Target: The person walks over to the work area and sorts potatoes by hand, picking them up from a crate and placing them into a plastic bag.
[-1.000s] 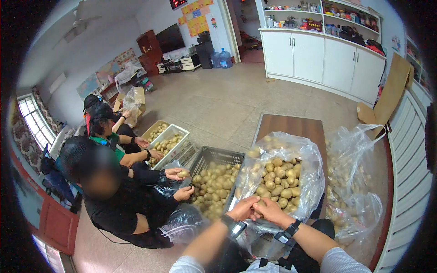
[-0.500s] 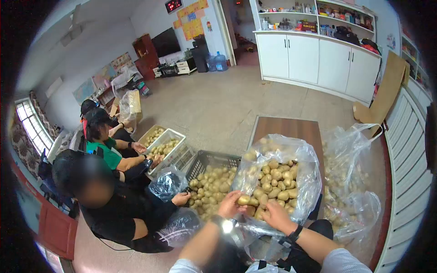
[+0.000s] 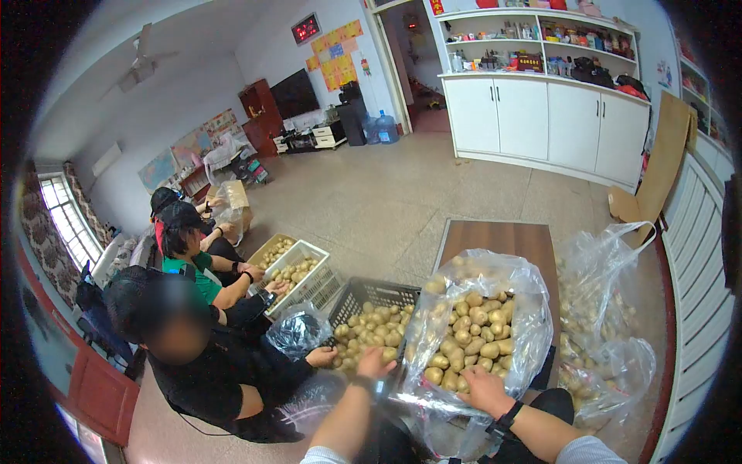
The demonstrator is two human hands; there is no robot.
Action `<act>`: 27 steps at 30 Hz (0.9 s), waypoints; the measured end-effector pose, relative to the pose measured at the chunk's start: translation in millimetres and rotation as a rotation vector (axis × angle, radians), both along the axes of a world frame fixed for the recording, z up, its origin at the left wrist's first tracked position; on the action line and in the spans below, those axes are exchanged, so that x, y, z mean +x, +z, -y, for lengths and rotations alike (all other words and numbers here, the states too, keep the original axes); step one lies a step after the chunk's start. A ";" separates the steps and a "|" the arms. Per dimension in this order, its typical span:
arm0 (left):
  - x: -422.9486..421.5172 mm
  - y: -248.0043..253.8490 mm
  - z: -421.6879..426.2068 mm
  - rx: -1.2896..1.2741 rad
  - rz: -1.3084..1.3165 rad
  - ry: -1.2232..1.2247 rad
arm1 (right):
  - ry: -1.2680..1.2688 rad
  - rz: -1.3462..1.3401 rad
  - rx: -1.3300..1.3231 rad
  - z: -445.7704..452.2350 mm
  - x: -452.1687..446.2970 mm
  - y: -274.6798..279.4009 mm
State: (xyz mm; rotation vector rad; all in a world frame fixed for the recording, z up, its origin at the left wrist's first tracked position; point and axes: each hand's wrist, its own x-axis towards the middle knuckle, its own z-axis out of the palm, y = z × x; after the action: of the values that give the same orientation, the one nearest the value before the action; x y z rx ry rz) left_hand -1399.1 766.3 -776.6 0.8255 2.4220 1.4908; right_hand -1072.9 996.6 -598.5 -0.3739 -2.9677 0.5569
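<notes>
My left hand (image 3: 375,362) is at the near right corner of a dark grey crate (image 3: 363,290) of potatoes; its fingers are partly hidden, and whether it holds a potato is unclear. Fingers spread, my right hand (image 3: 485,388) reaches over the near edge of an open clear plastic bag (image 3: 533,309), touching the potatoes (image 3: 473,329) inside. The bag lies on a brown wooden table (image 3: 498,236). Beside the crate, a co-worker's hand (image 3: 321,356) rests near its left edge.
A co-worker in black (image 3: 224,379) sits close on the left, with others beyond. Past them are a white crate (image 3: 313,271) of potatoes and a black plastic bag (image 3: 297,329). Clear bags of potatoes (image 3: 603,309) stand right of the table. White cabinets (image 3: 541,116) line the back wall.
My hands, together at first over the bag's near edge, have parted. The left, earlier with a potato, has moved left to the crate; the right has moved slightly right and down. The view has tilted up.
</notes>
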 end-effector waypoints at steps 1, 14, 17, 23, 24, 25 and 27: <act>-6.4 -12.2 4.1 0.036 0.007 0.012 | 0.000 -0.001 0.001 -0.2 0.1 -0.7; 21.3 90.4 12.0 -0.907 -0.440 -0.218 | -0.022 -0.057 -0.155 -3.1 2.8 -13.8; 41.2 128.4 7.9 -0.995 -0.422 -0.167 | -0.001 -0.155 -0.188 -7.3 2.7 -24.7; 42.1 121.1 14.4 -0.834 -0.599 -0.160 | -0.027 -0.193 -0.268 -6.5 5.5 -12.3; 47.2 127.5 12.4 -0.857 -0.598 -0.150 | -0.027 -0.198 -0.282 -6.7 5.8 -11.5; 48.2 131.2 11.9 -0.871 -0.543 -0.122 | -0.034 -0.204 -0.289 -6.1 5.9 -12.5; 43.4 129.7 11.9 -0.884 -0.494 -0.098 | -0.016 -0.232 -0.308 -9.1 6.4 -14.6</act>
State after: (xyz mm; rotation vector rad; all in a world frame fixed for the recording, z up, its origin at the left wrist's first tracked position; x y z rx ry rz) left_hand -1355.7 754.4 -647.0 1.1157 2.8778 0.0716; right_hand -1066.5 1005.7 -613.1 -0.3311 -2.6569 0.9865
